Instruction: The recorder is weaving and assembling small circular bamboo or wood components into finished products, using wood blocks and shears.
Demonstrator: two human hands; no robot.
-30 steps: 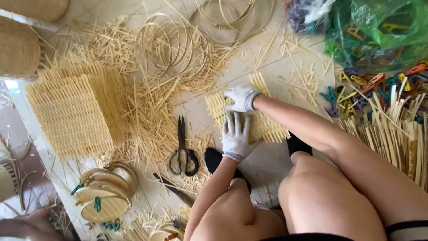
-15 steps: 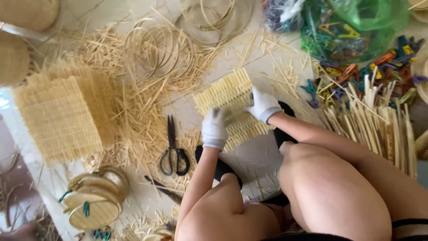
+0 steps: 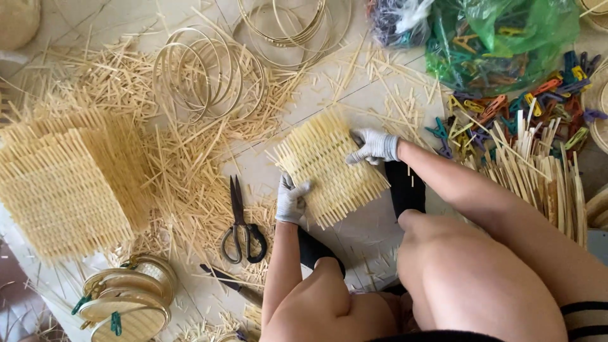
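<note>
We see the woven mat lying flat on the floor, between the scissors and the bundle of strips. Our left hand, gloved, curls its fingers over the mat's near left edge. Our right hand, also gloved, presses on its far right edge with fingers bent, gripping the weave.

I see open floor tile only just above the woven mat and below it toward my knees; to its left the scissors and a drift of loose cut strips lie in the way. To the right, upright bamboo slats and scattered coloured clips crowd close. The wire hoops block the far left.
</note>
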